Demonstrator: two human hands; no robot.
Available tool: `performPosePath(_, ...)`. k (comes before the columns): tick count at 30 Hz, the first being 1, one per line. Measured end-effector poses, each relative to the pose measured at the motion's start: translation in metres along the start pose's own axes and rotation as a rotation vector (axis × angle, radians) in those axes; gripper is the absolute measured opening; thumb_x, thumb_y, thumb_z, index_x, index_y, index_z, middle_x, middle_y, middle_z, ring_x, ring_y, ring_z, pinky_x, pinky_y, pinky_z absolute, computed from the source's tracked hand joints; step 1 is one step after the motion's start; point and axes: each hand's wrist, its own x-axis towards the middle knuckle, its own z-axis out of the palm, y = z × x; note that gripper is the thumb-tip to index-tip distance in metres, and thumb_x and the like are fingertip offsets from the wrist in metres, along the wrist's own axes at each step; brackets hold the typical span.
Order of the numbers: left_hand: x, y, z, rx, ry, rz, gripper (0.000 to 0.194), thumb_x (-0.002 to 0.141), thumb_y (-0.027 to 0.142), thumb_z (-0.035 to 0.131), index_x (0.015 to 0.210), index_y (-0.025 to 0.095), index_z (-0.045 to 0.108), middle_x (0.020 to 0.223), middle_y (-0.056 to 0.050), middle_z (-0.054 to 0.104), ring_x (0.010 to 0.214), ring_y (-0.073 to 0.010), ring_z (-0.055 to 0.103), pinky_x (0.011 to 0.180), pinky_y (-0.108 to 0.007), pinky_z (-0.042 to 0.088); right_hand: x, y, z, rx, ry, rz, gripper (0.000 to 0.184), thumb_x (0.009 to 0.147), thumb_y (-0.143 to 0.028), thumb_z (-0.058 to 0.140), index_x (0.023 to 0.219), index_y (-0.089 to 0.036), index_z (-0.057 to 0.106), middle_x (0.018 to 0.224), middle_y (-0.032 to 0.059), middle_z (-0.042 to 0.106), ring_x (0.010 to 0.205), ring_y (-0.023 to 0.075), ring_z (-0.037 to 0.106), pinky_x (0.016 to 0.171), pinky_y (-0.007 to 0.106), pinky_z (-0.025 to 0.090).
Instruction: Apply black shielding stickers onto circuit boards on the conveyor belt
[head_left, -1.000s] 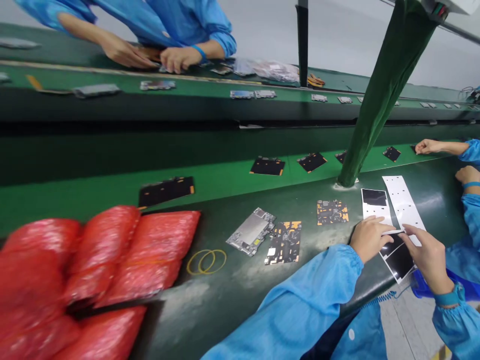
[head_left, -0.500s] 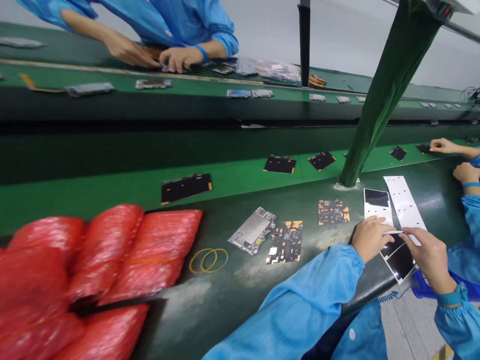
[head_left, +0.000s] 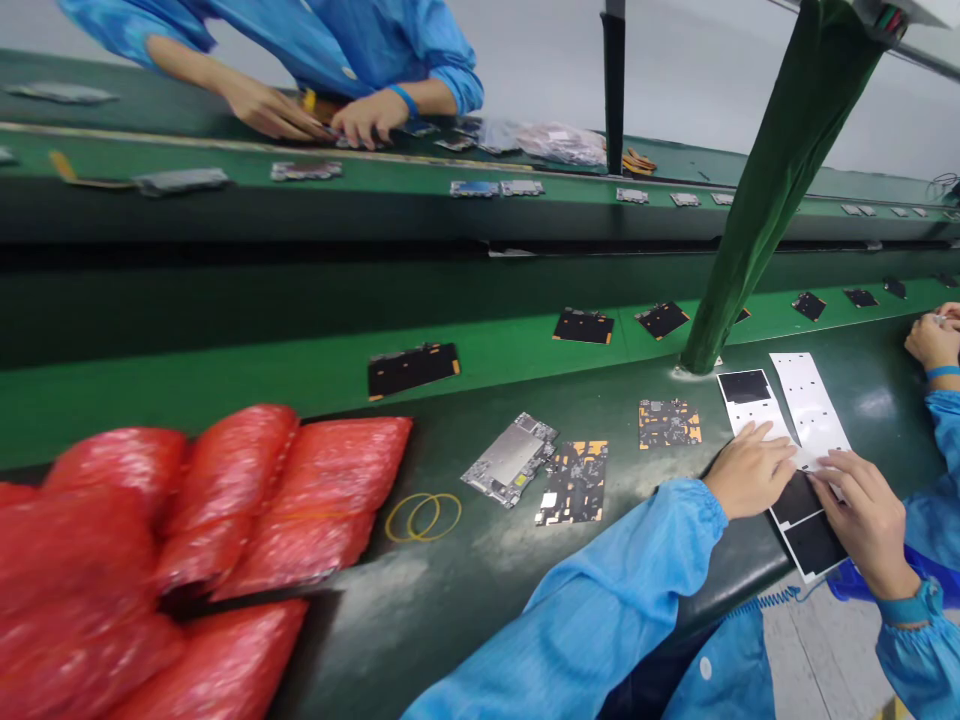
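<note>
A long white backing sheet with black stickers [head_left: 814, 543] lies at the table's edge under both of my hands. My left hand [head_left: 750, 472] rests on its middle, fingers stretched out over the white part. My right hand [head_left: 862, 510] has bent fingers and thumb at the sheet's right edge, closed on it; the fingertips' contact is partly hidden. Beside it lies a second white sheet [head_left: 810, 395] with small black marks. Left of my hands are a dark circuit board [head_left: 670, 424], another dark board [head_left: 581, 485] and a board with a silver shield [head_left: 511, 458].
Red bubble-wrap bundles [head_left: 315, 500] fill the left side, near yellow rubber bands [head_left: 424, 517]. Behind runs a green belt [head_left: 502, 360] with black-covered boards [head_left: 414, 370]. A green-wrapped post [head_left: 739, 230] rises from the table. Co-workers' hands [head_left: 934, 338] show at right and across the line [head_left: 371, 118].
The raised part of the sheet between my fingers now lies flatter, and my left fingers have spread onto it. Boards on the near belt have shifted right. A co-worker's hand has left the belt.
</note>
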Motion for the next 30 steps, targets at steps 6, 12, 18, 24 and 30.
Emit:
performPosePath(6, 0.026, -0.009, -0.009, -0.068, -0.128, -0.01, 0.045, 0.11, 0.032, 0.034, 0.125, 0.021, 0.075, 0.153, -0.005, 0.064, 0.159, -0.0287, 0.036, 0.134, -0.055, 0.019, -0.009, -0.014, -0.042, 0.19, -0.112, -0.279, 0.018, 0.094, -0.007, 0.073, 0.105, -0.021, 0.073, 0.098, 0.0023, 0.082, 0.096, 0.0208, 0.079, 0.118, 0.053, 0.053)
performPosePath(12, 0.025, -0.004, -0.035, -0.235, -0.072, -0.004, 0.055, 0.112, 0.031, 0.023, 0.123, 0.02, 0.076, 0.142, -0.007, 0.072, 0.146, -0.0229, 0.056, 0.126, -0.043, 0.039, -0.014, -0.033, -0.076, 0.345, 0.007, -0.083, 0.016, 0.092, -0.011, 0.075, 0.101, -0.024, 0.075, 0.094, 0.0018, 0.082, 0.087, 0.0198, 0.081, 0.084, 0.032, 0.068)
performPosePath(18, -0.057, 0.023, -0.08, -0.621, -0.043, -0.135, 0.041, 0.098, 0.046, 0.063, 0.121, 0.015, 0.078, 0.113, -0.01, 0.083, 0.091, -0.0211, 0.078, 0.08, -0.029, 0.06, 0.013, -0.066, -0.032, 0.581, 0.085, 0.582, 0.013, 0.091, -0.034, 0.078, 0.083, -0.023, 0.076, 0.075, 0.0029, 0.079, 0.062, 0.0184, 0.076, 0.059, 0.025, 0.063)
performPosePath(24, -0.128, 0.031, -0.101, -0.271, 0.229, -0.482, 0.019, 0.09, 0.023, 0.067, 0.095, 0.023, 0.085, 0.078, 0.0, 0.081, 0.067, -0.0154, 0.071, 0.067, -0.024, 0.052, 0.029, -0.113, 0.004, 0.942, -0.071, 0.857, 0.028, 0.083, -0.043, 0.08, 0.1, -0.021, 0.079, 0.093, 0.0091, 0.084, 0.061, 0.0192, 0.076, 0.056, 0.028, 0.062)
performPosePath(30, -0.164, 0.028, -0.097, -0.249, 0.355, -0.536, 0.019, 0.092, 0.023, 0.067, 0.1, 0.024, 0.084, 0.079, 0.001, 0.082, 0.068, -0.0154, 0.075, 0.067, -0.023, 0.059, 0.029, -0.135, 0.016, 0.918, -0.188, 0.807, 0.027, 0.082, -0.048, 0.078, 0.076, -0.022, 0.078, 0.068, 0.0046, 0.077, 0.061, 0.0223, 0.075, 0.062, 0.031, 0.063)
